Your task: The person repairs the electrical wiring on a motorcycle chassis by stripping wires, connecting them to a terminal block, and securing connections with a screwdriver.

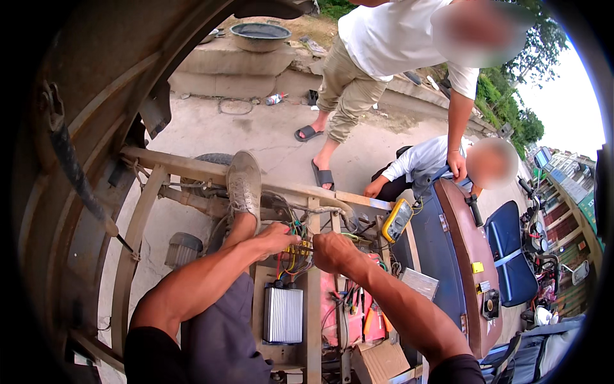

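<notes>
My left hand (275,238) is closed at a bundle of thin coloured wires (296,225) in the middle of the vehicle frame. Close beside it, my right hand (331,252) is curled into a fist. A short dark piece spans the gap between both hands, too small to name, and what my fingers grip is hidden. Yellow wiring (295,261) hangs just under the hands. Red, yellow and green leads run down from there into a finned silver controller box (283,315). A yellow multimeter (398,221) rests on the frame beyond my right hand.
Metal frame rails (313,307) surround the wiring. Right of them lie hand tools (368,320) on red material, a cardboard box (381,363) and a brown seat (464,256). My shoe (244,185) braces on the far rail. One person (358,77) stands opposite; another (416,163) crouches.
</notes>
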